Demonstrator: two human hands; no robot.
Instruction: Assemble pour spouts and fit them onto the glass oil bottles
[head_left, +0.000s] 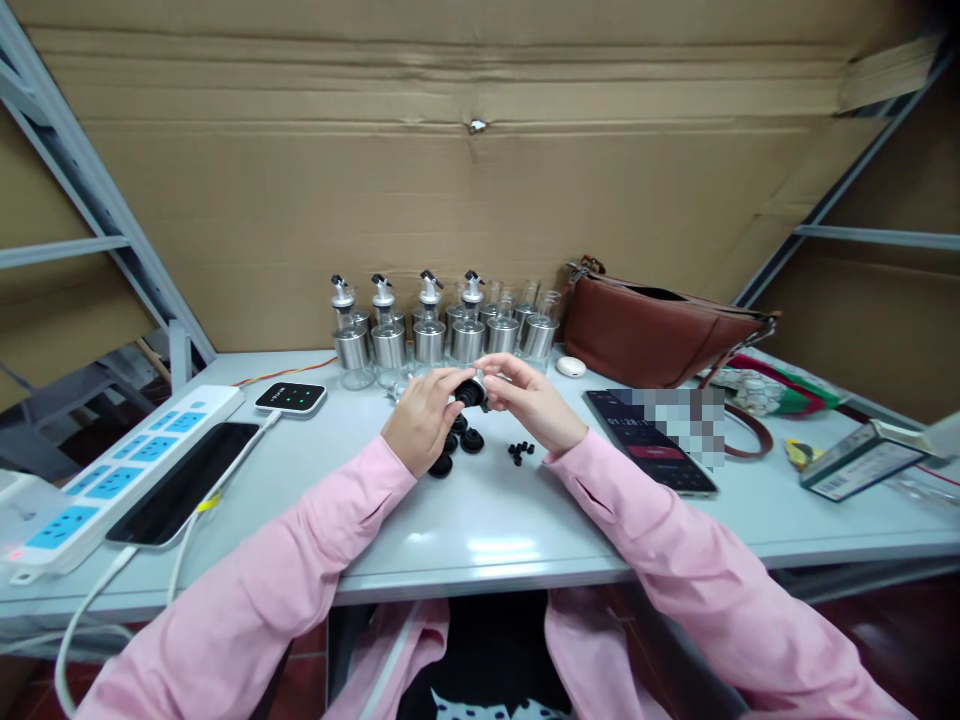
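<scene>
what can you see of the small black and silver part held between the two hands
The part is small, with a black body that looks like plastic or rubber and a shiny silver bit on its right side. It is held above the table, pinched between the fingers of the left hand and the right hand, which hide much of it. Its exact shape and tilt cannot be told. Just below it on the table lie black round caps, and behind it stands a row of bottles.
</scene>
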